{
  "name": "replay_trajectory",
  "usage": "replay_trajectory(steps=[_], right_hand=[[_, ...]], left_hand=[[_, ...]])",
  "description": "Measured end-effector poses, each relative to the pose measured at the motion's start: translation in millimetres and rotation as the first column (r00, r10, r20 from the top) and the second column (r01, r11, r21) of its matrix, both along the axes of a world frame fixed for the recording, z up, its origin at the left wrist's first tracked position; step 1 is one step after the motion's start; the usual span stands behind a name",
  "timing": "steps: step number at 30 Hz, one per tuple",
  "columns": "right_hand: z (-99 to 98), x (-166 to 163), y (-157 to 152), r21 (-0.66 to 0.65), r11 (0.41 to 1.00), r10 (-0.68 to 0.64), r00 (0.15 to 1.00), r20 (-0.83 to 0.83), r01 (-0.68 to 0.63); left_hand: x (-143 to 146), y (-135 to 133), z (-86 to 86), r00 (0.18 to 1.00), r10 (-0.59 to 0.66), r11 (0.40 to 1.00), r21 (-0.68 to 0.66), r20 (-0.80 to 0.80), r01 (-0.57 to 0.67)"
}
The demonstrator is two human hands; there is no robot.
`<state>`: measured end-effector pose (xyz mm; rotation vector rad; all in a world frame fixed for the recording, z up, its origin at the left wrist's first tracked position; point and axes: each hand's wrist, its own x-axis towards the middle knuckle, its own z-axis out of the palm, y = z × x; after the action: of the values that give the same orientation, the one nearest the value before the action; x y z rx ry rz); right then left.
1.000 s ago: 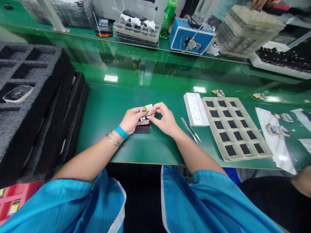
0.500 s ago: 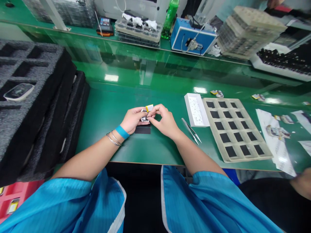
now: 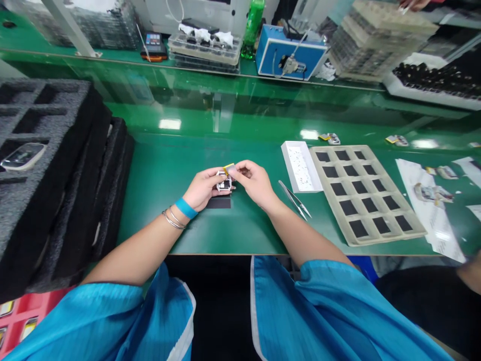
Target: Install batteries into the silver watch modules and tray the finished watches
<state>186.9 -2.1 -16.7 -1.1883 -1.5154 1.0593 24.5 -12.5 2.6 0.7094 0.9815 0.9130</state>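
My left hand point(image 3: 203, 187) is curled around a small white square module point(image 3: 224, 182) held just above the green bench. Touching it from the right, my right hand point(image 3: 254, 181) pinches a small flat piece with a yellow edge point(image 3: 229, 169) at the module's top. Both hands are closed, fingertips meeting over the module. A black rectangular pad point(image 3: 219, 202) lies on the bench right under them. Metal tweezers point(image 3: 295, 200) rest on the bench just right of my right wrist.
A beige tray point(image 3: 366, 194) of black squares and a small white box point(image 3: 300, 166) lie to the right. Stacked black foam trays point(image 3: 48, 165) fill the left. Paper sheets point(image 3: 432, 205) lie far right. A blue box point(image 3: 289, 57) and part trays stand across the bench.
The hands stay together on the module; my right fingers have shifted a little on the yellow-edged piece. The view has tilted slightly.
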Motion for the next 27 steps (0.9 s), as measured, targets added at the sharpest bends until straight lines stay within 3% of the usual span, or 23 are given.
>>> replay_trajectory(steps=[5,8,16,22,27], right_hand=[[10.6,-3,-9,0.214,0.972,-0.127,0.986,0.107,0.102],[11.8,-2,-10,0.282,0.954,-0.152,0.974,0.169,0.100],[9.1,-4,-11,0.395,0.919,-0.123,0.941,0.316,-0.012],[9.7,-3,-12,0.503,0.850,-0.124,0.867,0.483,-0.159],[10.3,1,-11,0.478,0.843,-0.066,0.834,0.548,-0.247]], left_hand=[[-3,1,1.8,0.989,-0.076,0.996,-0.034,0.130,0.081],[-3,0,2.3,0.989,-0.087,0.995,-0.036,0.118,0.092],[0,-1,0.9,0.999,-0.042,0.999,-0.032,-0.003,0.042],[-6,5,2.3,0.986,0.012,0.992,-0.128,0.165,0.009],[-10,8,3.9,0.983,0.050,0.988,-0.150,0.176,-0.023]])
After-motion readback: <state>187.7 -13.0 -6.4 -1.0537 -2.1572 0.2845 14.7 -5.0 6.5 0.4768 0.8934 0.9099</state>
